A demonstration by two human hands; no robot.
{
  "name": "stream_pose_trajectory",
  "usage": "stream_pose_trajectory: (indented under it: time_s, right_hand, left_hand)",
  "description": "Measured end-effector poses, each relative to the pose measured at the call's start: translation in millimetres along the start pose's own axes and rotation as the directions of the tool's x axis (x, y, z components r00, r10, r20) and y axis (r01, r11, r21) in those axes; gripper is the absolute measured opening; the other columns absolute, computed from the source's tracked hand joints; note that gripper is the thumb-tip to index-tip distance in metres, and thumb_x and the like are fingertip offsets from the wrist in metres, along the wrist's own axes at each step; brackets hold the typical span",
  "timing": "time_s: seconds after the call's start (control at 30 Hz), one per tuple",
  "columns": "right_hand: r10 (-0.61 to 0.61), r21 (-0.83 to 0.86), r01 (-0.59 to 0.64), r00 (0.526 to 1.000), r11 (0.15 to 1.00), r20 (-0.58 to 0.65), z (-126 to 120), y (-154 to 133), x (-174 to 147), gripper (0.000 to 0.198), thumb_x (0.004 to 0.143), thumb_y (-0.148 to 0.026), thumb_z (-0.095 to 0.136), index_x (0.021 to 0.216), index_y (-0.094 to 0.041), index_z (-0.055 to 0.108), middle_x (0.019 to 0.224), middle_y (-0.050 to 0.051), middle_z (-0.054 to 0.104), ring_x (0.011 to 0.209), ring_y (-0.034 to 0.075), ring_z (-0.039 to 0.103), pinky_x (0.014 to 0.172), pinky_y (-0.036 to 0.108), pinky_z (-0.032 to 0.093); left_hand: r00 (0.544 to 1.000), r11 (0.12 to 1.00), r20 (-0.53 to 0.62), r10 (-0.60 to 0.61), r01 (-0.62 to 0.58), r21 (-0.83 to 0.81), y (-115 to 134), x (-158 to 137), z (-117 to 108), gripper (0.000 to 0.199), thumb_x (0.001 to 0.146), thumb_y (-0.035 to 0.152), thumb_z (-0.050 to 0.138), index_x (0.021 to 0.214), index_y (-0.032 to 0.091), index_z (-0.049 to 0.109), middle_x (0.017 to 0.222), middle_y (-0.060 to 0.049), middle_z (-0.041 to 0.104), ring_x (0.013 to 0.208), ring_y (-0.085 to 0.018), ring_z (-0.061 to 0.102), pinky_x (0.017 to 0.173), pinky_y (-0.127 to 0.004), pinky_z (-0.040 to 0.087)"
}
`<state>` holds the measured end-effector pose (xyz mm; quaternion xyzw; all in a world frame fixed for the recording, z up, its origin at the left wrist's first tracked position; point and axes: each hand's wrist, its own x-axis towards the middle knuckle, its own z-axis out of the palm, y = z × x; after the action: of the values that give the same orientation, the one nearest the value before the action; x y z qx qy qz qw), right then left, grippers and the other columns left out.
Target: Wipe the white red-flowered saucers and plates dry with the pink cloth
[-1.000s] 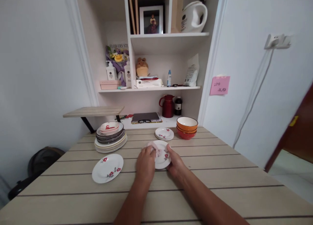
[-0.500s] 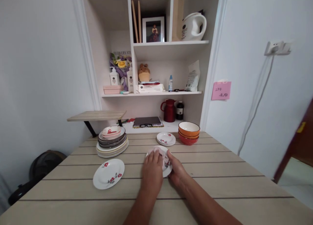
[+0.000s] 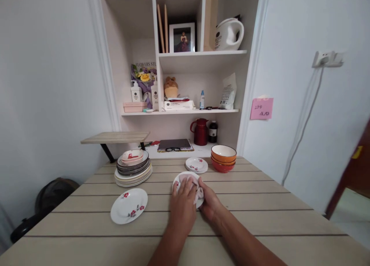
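Tilted up over the table, a small white plate with red flowers (image 3: 176, 178) is gripped at its right edge by my right hand (image 3: 211, 203), thumb at the rim and the other fingers mostly hidden behind it. My left hand (image 3: 183, 203) presses a pale pink cloth (image 3: 199, 193) against the plate's face, its fingers bent over the fabric. To the left lies a larger white plate with red flowers (image 3: 129, 206), flat on the table. Just beyond the held plate is a short stack of small flowered plates (image 3: 196, 164).
A tall stack of plates and dishes (image 3: 133, 169) stands at the left, near a small raised wooden shelf (image 3: 115, 137). Orange and red bowls (image 3: 223, 158) are nested at the back right. Behind the table (image 3: 260, 219), a red jug (image 3: 200, 132) and a dark laptop (image 3: 174, 144) sit on the cabinet base.
My left hand and the cloth have shifted slightly right across the plate, uncovering more of its left side. My right hand keeps its grip in about the same place.
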<state>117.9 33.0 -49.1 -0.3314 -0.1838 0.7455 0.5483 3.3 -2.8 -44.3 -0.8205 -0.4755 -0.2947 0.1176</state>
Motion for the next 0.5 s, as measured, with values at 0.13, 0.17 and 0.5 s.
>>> stream_pose_trajectory:
  time_s: [0.13, 0.17, 0.5]
  right_hand:
    - [-0.021, 0.026, 0.021, 1.000, 0.999, -0.015, 3.8, 0.5, 1.3, 0.040, 0.089, -0.047, 0.056, 0.100, -0.011, 0.069, 0.085, 0.010, 0.078, 0.079, 0.022, 0.074, 0.079, 0.033, 0.055]
    - [-0.023, 0.032, 0.024, 1.000, 0.999, -0.017, 4.4, -0.2, 1.0, 0.039, 0.089, -0.047, 0.055, 0.099, -0.011, 0.068, 0.083, 0.010, 0.078, 0.077, 0.022, 0.073, 0.078, 0.033, 0.055]
    - [0.046, 0.047, -0.049, 0.997, 0.998, 0.064, -1.5, -5.4, -4.6, 0.038, 0.085, -0.048, 0.061, 0.088, -0.010, 0.069, 0.076, 0.011, 0.076, 0.080, 0.024, 0.073, 0.086, 0.037, 0.053]
  left_hand:
    - [0.996, 0.992, -0.020, -0.087, 0.089, 0.093, 3.0, -2.2, -1.0, 0.048, 0.080, 0.008, 0.047, 0.126, 0.014, 0.059, 0.142, -0.012, 0.052, 0.129, -0.030, 0.047, 0.110, -0.054, 0.035]
    - [0.996, 0.991, -0.014, -0.092, 0.093, 0.098, 3.4, -3.5, -0.8, 0.046, 0.080, 0.008, 0.047, 0.124, 0.012, 0.060, 0.139, -0.013, 0.054, 0.126, -0.031, 0.049, 0.108, -0.053, 0.038]
    - [0.982, 0.974, 0.031, 0.187, -0.182, -0.133, -0.2, -7.0, 5.6, 0.054, 0.076, 0.007, 0.050, 0.127, 0.021, 0.057, 0.151, -0.001, 0.042, 0.140, -0.024, 0.035, 0.113, -0.044, 0.036]
